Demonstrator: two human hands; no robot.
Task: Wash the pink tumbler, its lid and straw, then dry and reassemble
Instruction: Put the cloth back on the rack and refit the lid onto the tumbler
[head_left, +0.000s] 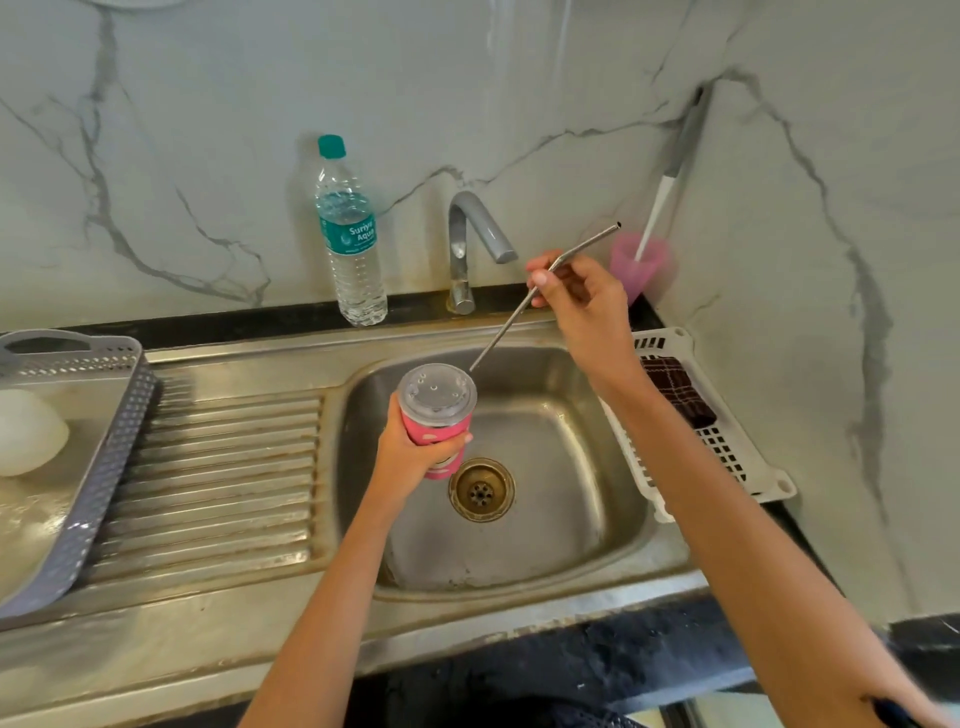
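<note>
The pink tumbler hangs over the steel sink, upright and gripped round its side by my left hand. A clear plastic lid sits on top of it. My right hand pinches a bent metal straw above and to the right of the tumbler. The straw's lower tip is just beside the lid's right edge, outside the cup.
A tap stands behind the sink, with a water bottle to its left. A pink cup holding a brush is in the back right corner. A white basket with a dark cloth lies right of the sink; a grey basket sits on the drainboard.
</note>
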